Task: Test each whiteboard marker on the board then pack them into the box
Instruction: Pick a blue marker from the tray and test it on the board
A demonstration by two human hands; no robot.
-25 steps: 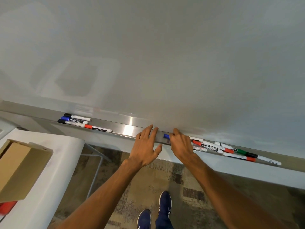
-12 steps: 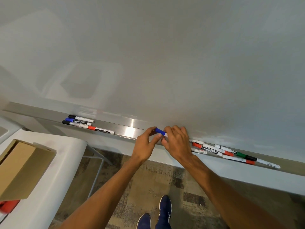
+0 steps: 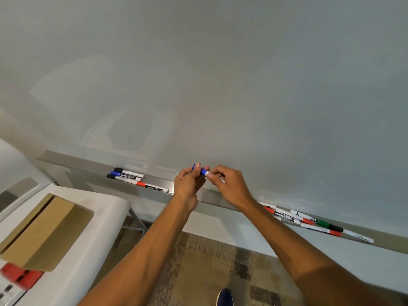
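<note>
Pinches the blue marker [image 3: 202,171] at both ends, just above the tray [image 3: 212,198], near its middle. Left hand [image 3: 187,184] curled round the blue cap end; right hand [image 3: 229,184] gripping the white barrel between thumb and fingertips. Held nearly level, close before the whiteboard [image 3: 220,85].

Lying on the tray's left stretch, well apart from the hands: four markers [image 3: 132,177]. On its right stretch, just past the right wrist: a cluster of red, green and black markers [image 3: 309,221].

Below the tray's left end, on a white table [image 3: 95,250]: a cardboard box [image 3: 48,230], contents impossible to tell. Beside the box, farther from the tray: a blurred red object [image 3: 19,276].
</note>
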